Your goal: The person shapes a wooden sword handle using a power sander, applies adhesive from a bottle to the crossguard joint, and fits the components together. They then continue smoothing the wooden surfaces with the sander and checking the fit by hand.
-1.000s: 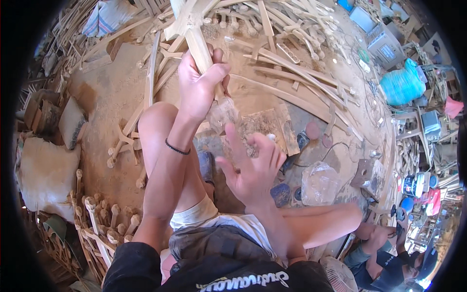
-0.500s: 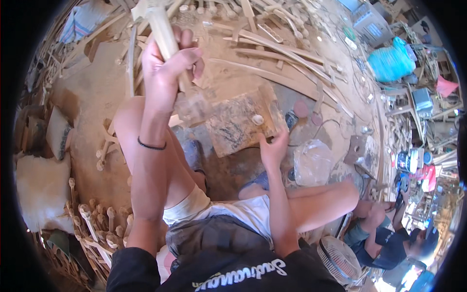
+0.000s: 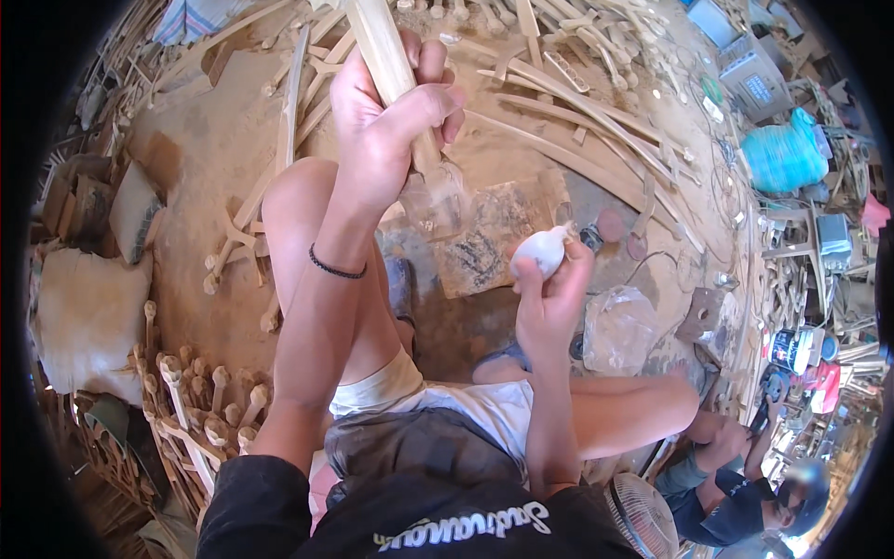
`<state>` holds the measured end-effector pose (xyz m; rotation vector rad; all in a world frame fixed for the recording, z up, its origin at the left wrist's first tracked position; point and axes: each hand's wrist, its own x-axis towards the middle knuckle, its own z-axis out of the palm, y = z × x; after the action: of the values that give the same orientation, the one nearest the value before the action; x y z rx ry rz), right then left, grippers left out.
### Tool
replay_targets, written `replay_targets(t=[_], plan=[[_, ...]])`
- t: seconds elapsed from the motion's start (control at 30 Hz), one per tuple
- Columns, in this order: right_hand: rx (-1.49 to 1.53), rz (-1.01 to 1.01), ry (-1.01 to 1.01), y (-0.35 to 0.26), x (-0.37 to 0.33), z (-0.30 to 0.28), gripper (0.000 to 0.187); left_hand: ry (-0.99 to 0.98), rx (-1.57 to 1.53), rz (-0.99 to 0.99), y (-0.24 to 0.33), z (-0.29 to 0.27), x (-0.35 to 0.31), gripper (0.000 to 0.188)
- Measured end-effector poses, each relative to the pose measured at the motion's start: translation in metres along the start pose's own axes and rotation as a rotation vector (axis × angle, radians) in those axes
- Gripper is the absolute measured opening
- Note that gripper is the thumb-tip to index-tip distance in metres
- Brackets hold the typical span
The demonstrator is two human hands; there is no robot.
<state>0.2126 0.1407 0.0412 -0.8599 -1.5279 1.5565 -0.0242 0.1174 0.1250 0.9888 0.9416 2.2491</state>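
My left hand (image 3: 396,116) is raised at the upper middle, its fingers wrapped round a pale carved wooden piece (image 3: 384,51). That piece slants down to the right, its lower end blurred above a stained wooden board (image 3: 480,265) on the ground; its top runs out of view. To the right, my right hand (image 3: 549,289) is closed round a small white rounded bottle (image 3: 540,252), whose narrow brownish tip points up and right. The bottle is off the board, near its right edge.
Long curved wooden parts (image 3: 568,116) lie across the dusty ground ahead. Knobbed wooden pieces (image 3: 209,391) stand bunched at my left. A clear plastic bag (image 3: 619,331), a fan (image 3: 643,512) and a seated person (image 3: 745,484) are on the right.
My right hand has picked the white bottle up off the board. My left hand still grips the wooden piece. The view has shifted, moving the surroundings slightly.
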Motion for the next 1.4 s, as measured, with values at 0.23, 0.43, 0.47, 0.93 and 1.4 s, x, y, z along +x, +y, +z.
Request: replay_targets(t=[0.23, 0.43, 0.47, 0.93, 1.4], plan=[[-0.36, -0.346, -0.144, -0.08, -0.003, 0.019, 0.025, 0.035, 0.003, -0.022, -0.004, -0.004, -0.003, 0.034], [-0.335, -0.345, -0.11, -0.087, 0.006, 0.032, 0.023, 0.034, 0.055, 0.024, -0.005, 0.001, -0.005, 0.034], [-0.358, -0.359, -0.112, -0.087, 0.008, 0.031, 0.025, 0.038, 0.064, 0.017, -0.004, 0.001, -0.006, 0.034], [-0.341, -0.388, -0.082, -0.088, 0.005, 0.034, 0.026, 0.038, 0.144, 0.091, -0.007, -0.003, -0.004, 0.031], [-0.311, -0.368, -0.069, -0.084, 0.0, 0.029, 0.027, 0.087, 0.024, 0.022, -0.006, 0.0, -0.004, 0.03]])
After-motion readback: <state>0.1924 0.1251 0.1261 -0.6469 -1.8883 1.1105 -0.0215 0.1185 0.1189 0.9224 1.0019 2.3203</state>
